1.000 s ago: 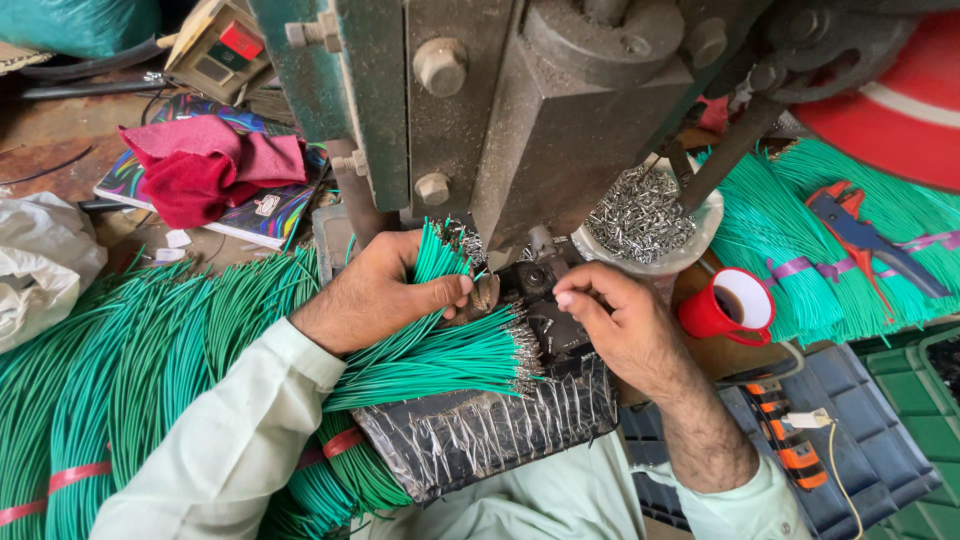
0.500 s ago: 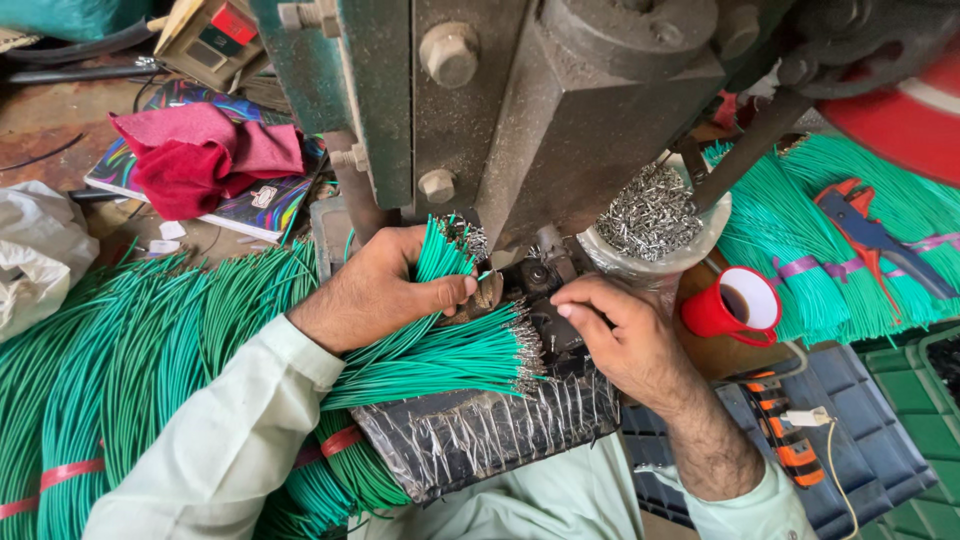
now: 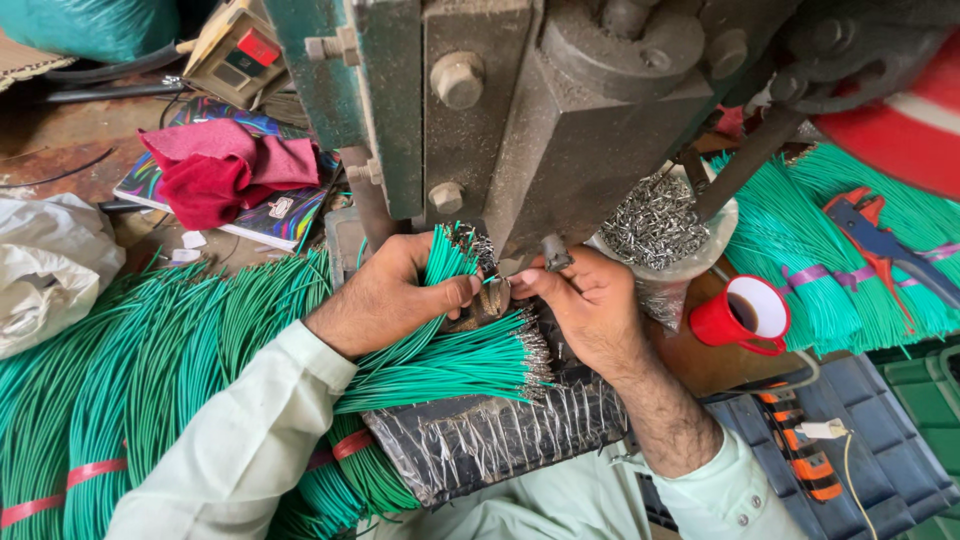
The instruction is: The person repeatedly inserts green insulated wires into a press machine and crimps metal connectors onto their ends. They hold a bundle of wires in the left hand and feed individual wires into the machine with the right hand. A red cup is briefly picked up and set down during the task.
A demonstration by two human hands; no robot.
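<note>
My left hand (image 3: 395,295) grips a bunch of green wires (image 3: 445,262) with stripped ends, holding them up beside the grey metal press (image 3: 540,130). My right hand (image 3: 585,305) pinches one green wire end with thumb and fingers right under the press head, close to the left thumb. A second fan of green wires (image 3: 455,365) with bare tips lies below the hands on a foil-wrapped block (image 3: 500,440). A clear tub of small metal terminals (image 3: 655,225) sits just right of the press.
Large bundles of green wires (image 3: 150,360) lie at left, more wire bundles (image 3: 810,250) at right with orange-blue pliers (image 3: 880,235). A red cup (image 3: 745,315) stands near my right wrist. A red cloth (image 3: 225,170) lies on a book, a white bag (image 3: 50,265) far left.
My right hand has moved up and left toward the press head, closing on the left thumb. The view has shifted slightly; the left hand keeps its bunch.
</note>
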